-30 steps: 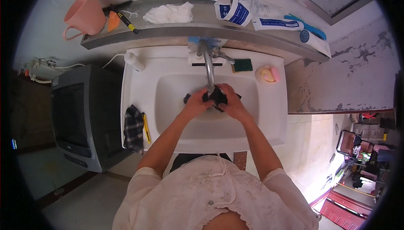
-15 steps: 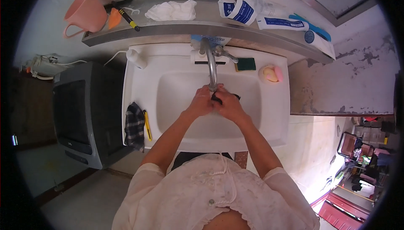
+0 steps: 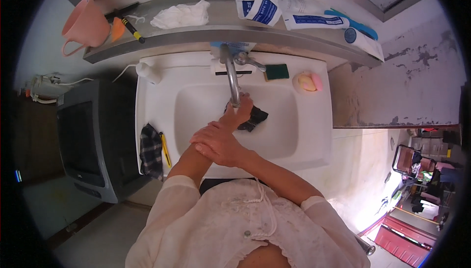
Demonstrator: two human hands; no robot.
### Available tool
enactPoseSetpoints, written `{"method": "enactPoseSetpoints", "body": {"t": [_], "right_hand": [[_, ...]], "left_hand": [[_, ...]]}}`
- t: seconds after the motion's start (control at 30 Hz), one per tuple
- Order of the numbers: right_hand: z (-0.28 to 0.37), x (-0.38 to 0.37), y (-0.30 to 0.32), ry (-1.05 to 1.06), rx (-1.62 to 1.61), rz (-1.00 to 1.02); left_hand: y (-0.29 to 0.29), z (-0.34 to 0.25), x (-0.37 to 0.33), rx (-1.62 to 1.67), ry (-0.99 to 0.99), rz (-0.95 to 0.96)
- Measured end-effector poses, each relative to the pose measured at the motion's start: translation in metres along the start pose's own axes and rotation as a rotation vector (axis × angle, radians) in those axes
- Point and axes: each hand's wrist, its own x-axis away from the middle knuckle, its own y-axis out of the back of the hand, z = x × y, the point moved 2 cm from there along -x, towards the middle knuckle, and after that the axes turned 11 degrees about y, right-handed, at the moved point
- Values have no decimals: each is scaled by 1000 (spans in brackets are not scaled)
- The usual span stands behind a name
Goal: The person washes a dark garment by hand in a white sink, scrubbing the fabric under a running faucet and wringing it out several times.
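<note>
In the white basin, my left hand (image 3: 239, 112) is under the curved metal faucet (image 3: 231, 74), its fingers curled against a dark, crumpled cloth (image 3: 253, 120). Part of this black cloth shows on either side of the hand, and the rest is covered by it. My right hand (image 3: 216, 143) is wrapped round my left forearm, just above the wrist, with its fingers lying across the skin. The spout hides a little of the left hand.
A green scouring sponge (image 3: 277, 72) and a soap dish with soap (image 3: 308, 82) sit on the right rim of the sink (image 3: 314, 145). At left are a white bottle (image 3: 148, 73), a checked cloth (image 3: 151, 151) and a yellow cutter (image 3: 165, 149). A metal shelf (image 3: 181, 39) spans behind.
My right hand has left the black cloth and moved down and left onto my left forearm. More of the cloth shows in the basin. The whole view has shifted slightly.
</note>
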Motion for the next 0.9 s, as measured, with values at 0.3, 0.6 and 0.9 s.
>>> {"method": "enactPoseSetpoints", "body": {"t": [0.3,0.6,0.9], "right_hand": [[-90,12,45,-229,492,-112],[-12,-23,6,-63,-161,-25],[-72,11,12,-315,286,-124]], "left_hand": [[-12,11,5,241,64,-108],[-64,4,-3,-792,-304,-288],[-160,48,-8,255,-36,-628]]}}
